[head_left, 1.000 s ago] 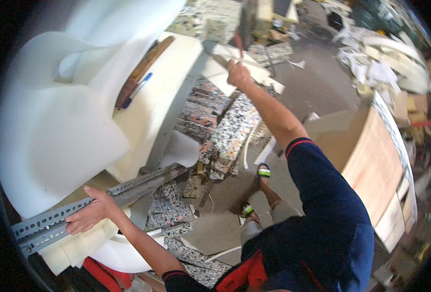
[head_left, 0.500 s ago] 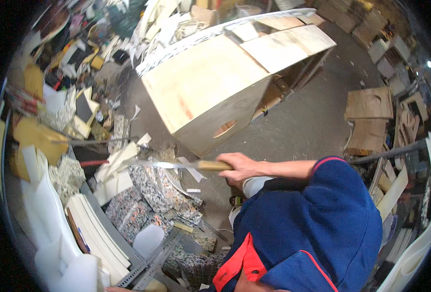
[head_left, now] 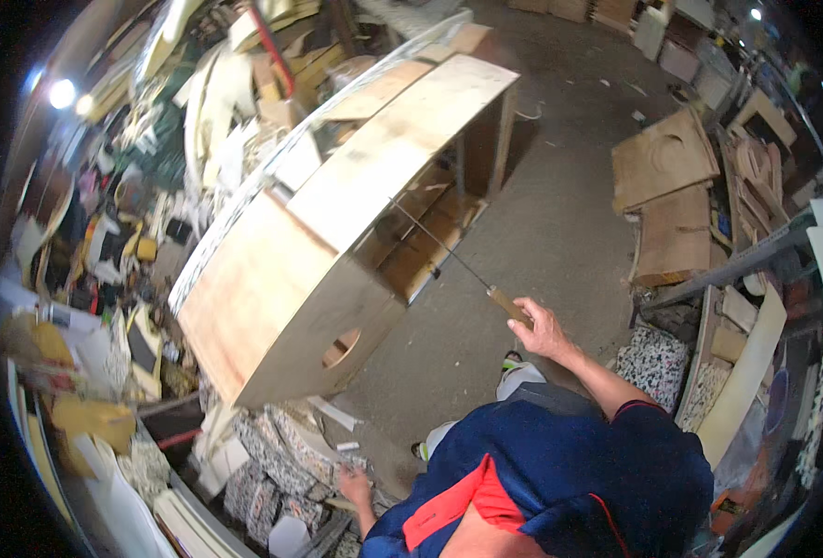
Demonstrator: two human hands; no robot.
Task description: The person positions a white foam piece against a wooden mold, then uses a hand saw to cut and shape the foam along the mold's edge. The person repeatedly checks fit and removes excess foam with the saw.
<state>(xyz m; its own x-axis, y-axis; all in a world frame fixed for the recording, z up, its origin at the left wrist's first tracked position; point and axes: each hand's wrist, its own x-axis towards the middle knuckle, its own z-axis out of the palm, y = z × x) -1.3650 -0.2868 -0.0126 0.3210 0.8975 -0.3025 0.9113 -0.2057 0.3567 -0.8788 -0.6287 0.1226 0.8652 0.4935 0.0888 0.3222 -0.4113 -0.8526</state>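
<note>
A knife (head_left: 463, 264) with a wooden handle and a long thin blade is in my right hand (head_left: 541, 329). Its blade points up and left, in front of the open side of a large plywood frame (head_left: 272, 298). White speckled padding runs along that frame's back edge, and an oval hole shows in its end panel. At lower left my left hand (head_left: 354, 484) hangs low beside speckled foam blocks (head_left: 286, 446), its fingers loosely apart and holding nothing I can see. Whether it touches the foam is unclear.
Heaps of foam scraps (head_left: 216, 112) fill the far left. Plywood panels (head_left: 664, 158) lie at the right, near a metal rail (head_left: 728, 262) and pale foam strips (head_left: 742, 372). Grey floor (head_left: 570, 186) runs between the frame and the panels.
My right hand has swung the knife from the foam at left toward the frame's open side. My left hand has come into view at lower left. The view has shifted and turned.
</note>
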